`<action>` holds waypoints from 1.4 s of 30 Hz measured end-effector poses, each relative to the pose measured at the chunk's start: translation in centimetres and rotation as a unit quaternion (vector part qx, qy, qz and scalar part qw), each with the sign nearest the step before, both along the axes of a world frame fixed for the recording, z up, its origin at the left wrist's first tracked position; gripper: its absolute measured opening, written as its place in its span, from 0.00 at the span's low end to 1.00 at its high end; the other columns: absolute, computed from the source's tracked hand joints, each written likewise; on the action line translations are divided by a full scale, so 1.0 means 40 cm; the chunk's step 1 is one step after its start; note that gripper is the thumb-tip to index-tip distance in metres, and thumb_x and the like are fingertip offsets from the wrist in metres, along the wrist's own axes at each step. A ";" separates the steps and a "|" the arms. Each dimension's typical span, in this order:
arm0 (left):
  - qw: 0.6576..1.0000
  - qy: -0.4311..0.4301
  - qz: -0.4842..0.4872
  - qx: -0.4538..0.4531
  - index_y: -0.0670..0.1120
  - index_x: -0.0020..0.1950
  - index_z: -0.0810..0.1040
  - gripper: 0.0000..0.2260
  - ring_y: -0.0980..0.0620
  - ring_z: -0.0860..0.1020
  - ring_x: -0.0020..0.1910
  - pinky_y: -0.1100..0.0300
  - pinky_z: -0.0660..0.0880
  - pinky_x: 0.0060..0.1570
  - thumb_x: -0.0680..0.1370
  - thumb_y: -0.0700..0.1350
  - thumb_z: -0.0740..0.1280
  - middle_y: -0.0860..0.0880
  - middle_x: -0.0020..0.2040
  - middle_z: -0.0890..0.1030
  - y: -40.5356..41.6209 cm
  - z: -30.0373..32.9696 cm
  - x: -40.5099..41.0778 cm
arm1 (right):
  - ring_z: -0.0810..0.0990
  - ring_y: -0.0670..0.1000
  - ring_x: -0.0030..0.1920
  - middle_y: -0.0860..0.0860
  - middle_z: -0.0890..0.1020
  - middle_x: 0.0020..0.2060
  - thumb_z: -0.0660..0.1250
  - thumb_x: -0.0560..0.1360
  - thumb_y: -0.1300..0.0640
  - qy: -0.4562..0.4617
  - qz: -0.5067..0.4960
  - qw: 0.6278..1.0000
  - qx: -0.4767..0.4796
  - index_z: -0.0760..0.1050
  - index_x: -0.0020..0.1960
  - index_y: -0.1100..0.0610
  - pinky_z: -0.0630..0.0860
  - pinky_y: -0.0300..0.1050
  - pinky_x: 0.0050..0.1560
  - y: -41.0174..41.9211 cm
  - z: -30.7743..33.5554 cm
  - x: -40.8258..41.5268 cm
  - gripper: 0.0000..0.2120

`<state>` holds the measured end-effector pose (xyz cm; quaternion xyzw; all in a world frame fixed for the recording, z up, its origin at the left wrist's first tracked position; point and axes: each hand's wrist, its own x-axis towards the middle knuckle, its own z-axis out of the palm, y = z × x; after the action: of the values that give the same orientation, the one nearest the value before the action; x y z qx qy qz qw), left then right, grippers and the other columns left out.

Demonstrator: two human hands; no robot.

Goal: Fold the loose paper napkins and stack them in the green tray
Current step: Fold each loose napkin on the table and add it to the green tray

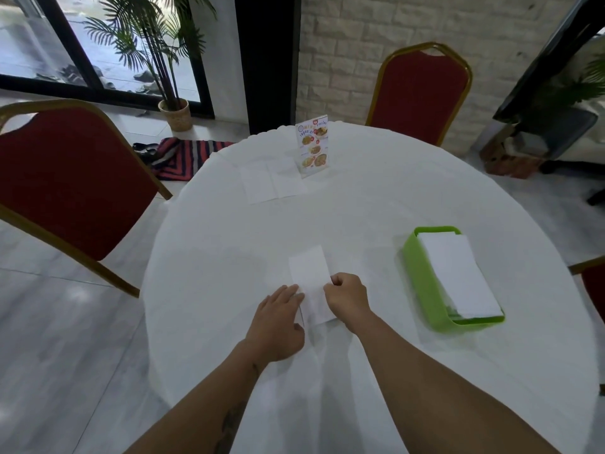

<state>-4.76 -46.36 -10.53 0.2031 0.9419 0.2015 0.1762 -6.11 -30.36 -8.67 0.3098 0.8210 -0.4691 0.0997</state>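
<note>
A folded white napkin point(310, 276) lies lengthwise on the white table point(360, 204) in front of me. My left hand point(278, 319) rests flat with its fingertips on the napkin's left edge. My right hand point(347, 298) pinches the napkin's right edge between thumb and fingers. To the right stands the green tray point(425, 290) holding a stack of folded napkins point(458, 273). Loose unfolded napkins point(271, 181) lie flat at the far side of the table.
A clear menu stand point(313, 147) stands beside the loose napkins. Red chairs with gold frames stand at the left point(65, 178), at the back point(422, 90) and at the right edge point(594, 283). A potted palm point(175, 113) and a striped mat point(183, 155) are on the floor.
</note>
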 end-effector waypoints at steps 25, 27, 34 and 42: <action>0.989 -0.024 0.023 0.144 0.46 0.75 0.60 0.29 0.50 0.60 0.74 0.58 0.59 0.72 0.74 0.44 0.63 0.48 0.76 0.62 0.605 0.222 0.078 | 0.81 0.62 0.50 0.62 0.83 0.48 0.62 0.68 0.65 0.054 -0.027 0.995 0.085 0.79 0.49 0.67 0.79 0.53 0.49 0.627 0.223 0.166 0.13; 0.994 -0.025 0.021 0.109 0.47 0.76 0.59 0.29 0.50 0.58 0.76 0.55 0.56 0.74 0.75 0.46 0.63 0.48 0.77 0.60 0.623 0.207 0.085 | 0.79 0.59 0.41 0.57 0.81 0.38 0.61 0.66 0.64 0.043 -0.022 0.996 0.080 0.77 0.40 0.62 0.75 0.47 0.39 0.634 0.215 0.172 0.07; 0.999 -0.001 -0.005 0.052 0.47 0.75 0.63 0.26 0.49 0.55 0.76 0.52 0.55 0.75 0.76 0.46 0.62 0.49 0.78 0.58 0.638 0.187 0.097 | 0.76 0.57 0.54 0.53 0.76 0.53 0.64 0.72 0.57 0.050 0.032 0.976 0.210 0.73 0.60 0.57 0.72 0.47 0.47 0.645 0.201 0.179 0.16; 0.998 0.005 -0.022 0.057 0.48 0.72 0.67 0.24 0.50 0.60 0.74 0.57 0.57 0.74 0.76 0.46 0.62 0.49 0.76 0.63 0.615 0.194 0.076 | 0.72 0.56 0.56 0.53 0.73 0.57 0.62 0.72 0.54 0.027 0.178 0.923 0.339 0.75 0.57 0.55 0.72 0.49 0.53 0.629 0.183 0.179 0.15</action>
<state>-1.73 -21.75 -2.78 0.2345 0.9251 0.2495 0.1640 1.06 -5.18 -1.34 0.1612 0.9750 -0.1452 0.0478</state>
